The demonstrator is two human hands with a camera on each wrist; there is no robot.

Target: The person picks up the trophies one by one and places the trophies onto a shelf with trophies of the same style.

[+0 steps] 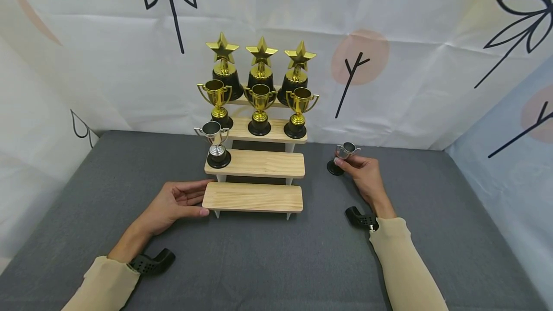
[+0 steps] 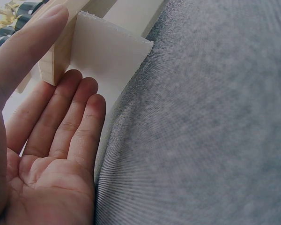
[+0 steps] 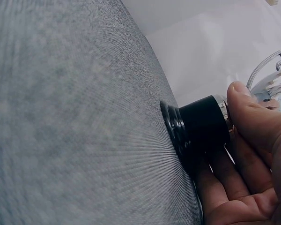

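Observation:
A small silver trophy cup [image 1: 347,149] with a black base is pinched by my right hand [image 1: 366,176], right of a stepped wooden display stand [image 1: 252,198]. In the right wrist view, the thumb and fingers grip it between the black base [image 3: 203,124] and the cup, with the base's bottom at the grey cloth. My left hand [image 1: 179,202] rests at the left end of the lowest step, its fingers nearly straight and touching the edge [image 2: 54,65]. Another silver trophy cup [image 1: 216,144] stands at the left of the second step from the bottom.
Three gold trophy cups [image 1: 260,102] line the third step. Behind them, three gold star trophies [image 1: 261,59] stand on the top step. Grey cloth [image 1: 276,263] covers the table, and a patterned white curtain [image 1: 294,8] hangs just behind the stand.

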